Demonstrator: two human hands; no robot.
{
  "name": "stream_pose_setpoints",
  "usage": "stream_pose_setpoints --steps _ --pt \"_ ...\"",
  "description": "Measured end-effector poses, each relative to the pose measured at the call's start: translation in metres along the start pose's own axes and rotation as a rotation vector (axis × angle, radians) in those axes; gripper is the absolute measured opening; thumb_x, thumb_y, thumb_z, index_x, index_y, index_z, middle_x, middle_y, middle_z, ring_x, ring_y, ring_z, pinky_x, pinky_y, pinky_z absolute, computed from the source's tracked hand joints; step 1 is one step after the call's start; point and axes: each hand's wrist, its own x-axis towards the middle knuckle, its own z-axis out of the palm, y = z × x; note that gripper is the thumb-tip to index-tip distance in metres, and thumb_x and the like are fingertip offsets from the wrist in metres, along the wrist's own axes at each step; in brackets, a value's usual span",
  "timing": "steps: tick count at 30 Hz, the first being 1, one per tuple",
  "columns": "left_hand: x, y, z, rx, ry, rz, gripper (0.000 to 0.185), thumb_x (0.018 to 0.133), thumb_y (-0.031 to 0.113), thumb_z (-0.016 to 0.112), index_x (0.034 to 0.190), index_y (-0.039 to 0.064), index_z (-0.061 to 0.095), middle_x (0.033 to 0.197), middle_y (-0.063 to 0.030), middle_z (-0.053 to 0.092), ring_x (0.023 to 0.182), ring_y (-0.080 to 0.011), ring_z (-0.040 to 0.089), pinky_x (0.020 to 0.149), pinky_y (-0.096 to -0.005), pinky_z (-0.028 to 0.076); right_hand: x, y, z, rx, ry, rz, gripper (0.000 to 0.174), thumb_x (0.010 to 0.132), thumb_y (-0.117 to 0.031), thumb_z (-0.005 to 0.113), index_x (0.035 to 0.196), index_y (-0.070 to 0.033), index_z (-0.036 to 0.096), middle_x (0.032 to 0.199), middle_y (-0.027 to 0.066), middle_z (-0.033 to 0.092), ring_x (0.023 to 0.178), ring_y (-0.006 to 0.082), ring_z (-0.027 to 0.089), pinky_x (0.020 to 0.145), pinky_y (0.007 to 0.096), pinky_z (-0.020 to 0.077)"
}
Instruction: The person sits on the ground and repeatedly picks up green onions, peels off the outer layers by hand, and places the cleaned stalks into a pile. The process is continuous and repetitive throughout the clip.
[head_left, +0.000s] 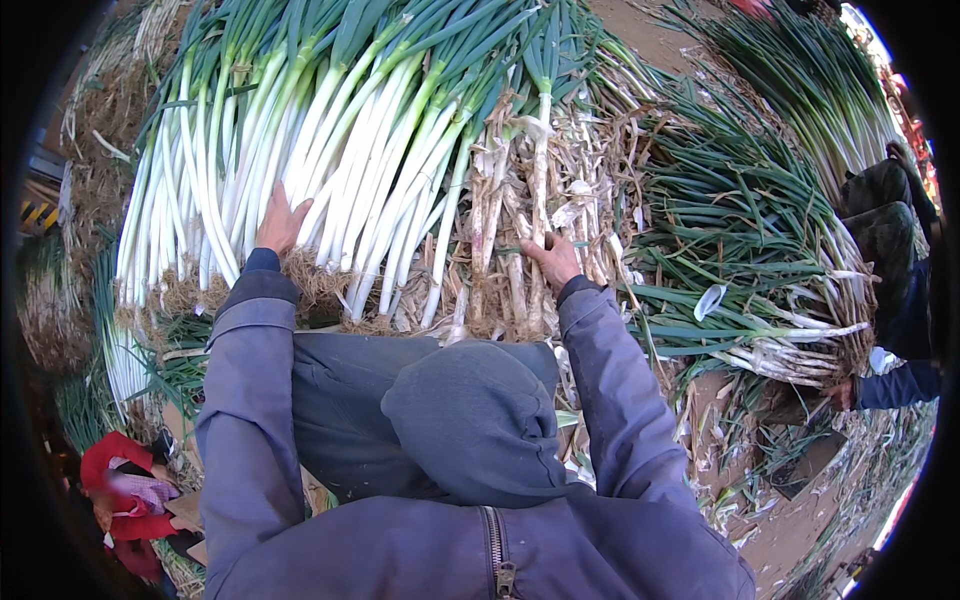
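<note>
A thick row of cleaned Welsh onions, white-stemmed with green tops, lies before me, roots toward my knees. My left hand rests on the white stems near their roots, thumb spread from the fingers; its palm side is hidden. To the right of that row lie several unpeeled Welsh onions with brown, dirty skins and dry leaves. My right hand grips one unpeeled Welsh onion low on its stem, thumb across it. Its roots point toward my knees and its leaves point away.
A heap of uncleaned onions spreads on the right, beside another person's hand. Farther back lies another green-topped pile. A person in red is at lower left. Peeled skins and leaf scraps litter the ground.
</note>
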Motion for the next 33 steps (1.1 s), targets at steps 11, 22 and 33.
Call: stream_pose_setpoints --steps 11,22,33 --pt "-0.072 0.218 -0.009 -0.909 -0.349 0.175 0.048 0.091 0.025 0.058 0.128 -0.004 0.047 0.116 -0.0193 0.057 0.107 -0.0276 0.057 0.084 -0.0368 0.050 -0.207 -0.013 -0.120 -0.169 -0.129 0.135 0.040 0.081 -0.027 0.068 0.103 0.006 0.061 0.085 0.0108 0.067 0.072 0.0155 0.062 0.068 0.0299 0.0493" --pt "-0.167 0.406 0.030 -1.804 -1.152 -0.122 0.020 0.093 0.021 0.058 0.108 0.008 0.056 0.094 -0.0069 0.062 0.088 -0.0224 0.060 0.081 -0.0446 0.048 -0.407 0.025 -0.134 -0.021 -0.030 0.219 0.038 0.085 -0.012 0.067 0.116 0.003 0.051 0.091 0.0067 0.060 0.081 0.0141 0.056 0.074 0.0299 0.0466" --pt "-0.190 0.411 -0.034 -1.705 -1.005 0.272 0.024 0.090 0.020 0.064 0.110 0.006 0.061 0.096 -0.0074 0.067 0.090 -0.0184 0.063 0.079 -0.0364 0.050 -0.204 -0.125 -0.087 -0.897 0.641 -0.654 0.020 0.087 -0.026 0.059 0.088 -0.007 0.052 0.073 0.0109 0.058 0.070 0.0318 0.060 0.056 0.0429 0.0450"
